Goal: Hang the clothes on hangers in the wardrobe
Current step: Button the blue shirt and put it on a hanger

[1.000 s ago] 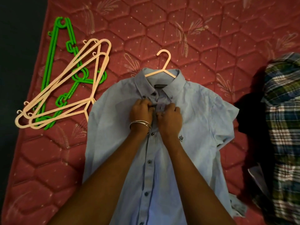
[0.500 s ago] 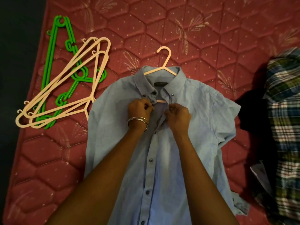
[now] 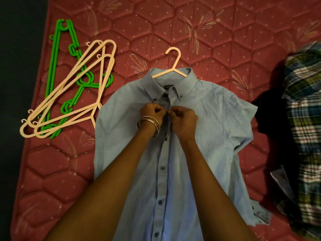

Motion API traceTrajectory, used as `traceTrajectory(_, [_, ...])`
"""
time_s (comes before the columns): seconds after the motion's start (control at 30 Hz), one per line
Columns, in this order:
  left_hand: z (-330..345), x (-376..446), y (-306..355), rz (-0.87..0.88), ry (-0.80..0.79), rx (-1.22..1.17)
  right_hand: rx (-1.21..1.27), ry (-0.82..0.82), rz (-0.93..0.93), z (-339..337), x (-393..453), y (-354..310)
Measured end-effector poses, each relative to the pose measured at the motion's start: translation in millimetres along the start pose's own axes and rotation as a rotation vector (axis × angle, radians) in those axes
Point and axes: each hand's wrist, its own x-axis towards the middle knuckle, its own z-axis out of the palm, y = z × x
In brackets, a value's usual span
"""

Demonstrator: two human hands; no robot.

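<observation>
Mattress (image 3: 225, 40), red and quilted in hexagons, carries everything here. Spread flat on its middle, reaching down to the near edge, lies a light blue short-sleeved shirt (image 3: 217, 127), front side up, collar toward the far edge. Against the right edge sits a heap of plaid clothes (image 3: 305, 119), with a dark garment (image 3: 271, 119) between that heap and the shirt's sleeve. Near the left edge lie spare hangers: cream hangers (image 3: 69, 108) stacked crosswise over green hangers (image 3: 53, 66), the cream ones just touching the shirt's left shoulder. A cream hanger (image 3: 171, 66) sits inside the shirt, its hook poking out past the collar. Both hands meet at the placket just below the collar. The left hand (image 3: 151, 113), with silver bangles (image 3: 147, 125) on its wrist, has curled fingers pinching the placket's edge; the right hand (image 3: 185, 117) pinches the opposite edge, fingertips nearly touching the left's.
</observation>
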Motion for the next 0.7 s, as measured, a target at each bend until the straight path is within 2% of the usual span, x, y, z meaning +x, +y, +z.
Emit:
traceTrajectory(0.23, [-2.1, -4.9, -0.8, 0.010, -0.026, -0.080, -0.105, 0.025, -0.148, -6.6, -2.5, -1.1])
traceTrajectory(0.4, [-0.2, -6.1, 1.4, 0.013, 0.004, -0.077, -0.072, 0.064, -0.182, -10.6, -7.5, -3.4])
traceTrajectory(0.57, [0.7, -7.8, -3.1, -0.024, 0.001, -0.114, 0.104, -0.103, -0.021, -14.7, -7.6, 3.8])
traceTrajectory(0.7, [2.0, -8.5, -7.2, -0.061, -0.017, -0.190, 0.108, -0.106, -0.011, -18.7, -7.6, 6.5])
